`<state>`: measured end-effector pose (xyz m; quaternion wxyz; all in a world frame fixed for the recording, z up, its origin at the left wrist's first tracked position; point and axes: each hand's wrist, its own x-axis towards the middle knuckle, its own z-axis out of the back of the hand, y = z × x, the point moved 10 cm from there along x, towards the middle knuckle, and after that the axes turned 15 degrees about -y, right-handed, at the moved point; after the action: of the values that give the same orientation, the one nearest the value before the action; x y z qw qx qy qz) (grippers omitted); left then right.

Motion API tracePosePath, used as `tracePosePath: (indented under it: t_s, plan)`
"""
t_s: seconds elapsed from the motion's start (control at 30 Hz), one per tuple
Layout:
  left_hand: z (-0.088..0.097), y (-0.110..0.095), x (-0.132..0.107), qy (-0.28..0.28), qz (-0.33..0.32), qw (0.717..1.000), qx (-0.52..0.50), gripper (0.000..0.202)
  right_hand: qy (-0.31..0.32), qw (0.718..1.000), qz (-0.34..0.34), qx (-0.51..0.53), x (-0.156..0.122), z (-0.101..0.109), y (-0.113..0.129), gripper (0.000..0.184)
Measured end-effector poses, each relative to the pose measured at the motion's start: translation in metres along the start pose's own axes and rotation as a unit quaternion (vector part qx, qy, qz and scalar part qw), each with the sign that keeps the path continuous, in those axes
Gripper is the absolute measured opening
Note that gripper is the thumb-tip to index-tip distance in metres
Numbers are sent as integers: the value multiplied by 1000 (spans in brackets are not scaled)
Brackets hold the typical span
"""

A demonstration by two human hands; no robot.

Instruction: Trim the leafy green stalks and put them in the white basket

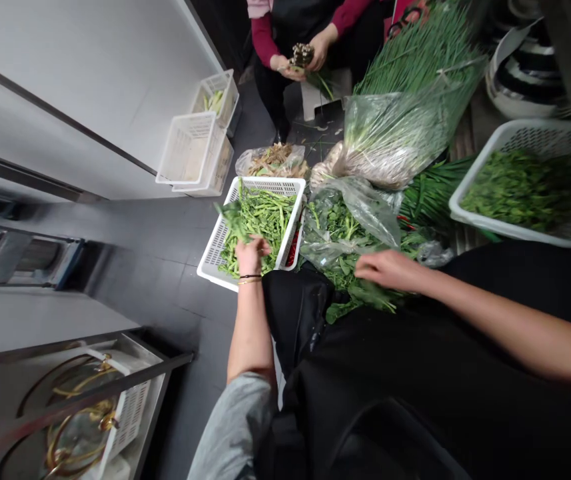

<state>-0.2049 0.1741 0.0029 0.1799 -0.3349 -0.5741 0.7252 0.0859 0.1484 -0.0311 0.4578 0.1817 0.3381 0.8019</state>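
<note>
Left hand (pixel 251 255) grips a leafy stalk (pixel 232 219) over the near edge of the white basket (pixel 210 257) on the floor; right hand (pixel 388 269), fingers loosely curled, rests on loose greens (pixel 360 293) at the lap.

Grey short sleeve (pixel 238 417) on the left arm, black band and gold bangle (pixel 250 279) at the left wrist, black apron (pixel 390 387), bare right forearm (pixel 515 327).
</note>
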Motion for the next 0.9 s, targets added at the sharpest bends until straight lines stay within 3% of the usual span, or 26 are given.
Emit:
tracePosePath:
  t_s: [0.03,0.1,0.13,0.2,0.27,0.37,0.43,0.5,0.6,0.67,0.73,0.8,0.9]
  plan:
    - [-27,15,-24,112,60,992,-13,26,-40,996,-25,77,14,14,4,28]
    - [-77,39,-91,326,162,930,-46,26,-66,971,-54,221,40,28,16,38]
    - [-94,47,-122,397,193,895,-58,26,-52,959,-53,273,51,29,25,39]
    - [-115,57,-161,461,225,854,-82,27,-25,948,-39,315,65,28,38,37]
    - [-122,62,-168,444,241,857,-104,28,-65,954,-39,290,69,34,36,37]
    - [-111,60,-139,313,205,917,-139,31,-220,949,-39,224,49,58,22,33]
    - [-95,51,-123,226,124,956,-137,33,-260,939,-33,222,32,64,19,31]
    - [-87,43,-127,203,46,973,-105,36,-218,938,-61,263,25,54,16,32]
    - [-94,41,-155,254,1,965,-61,38,-122,921,-124,348,29,36,17,37]
    - [-99,43,-171,282,6,957,-70,38,-111,912,-138,370,35,37,22,40]
    - [-100,45,-175,276,30,955,-106,37,-149,920,-133,338,33,43,28,40]
    - [-95,49,-168,233,75,957,-153,37,-184,935,-82,290,20,46,44,37]
    - [-86,54,-156,179,142,955,-190,37,-146,951,60,267,-12,33,81,26]
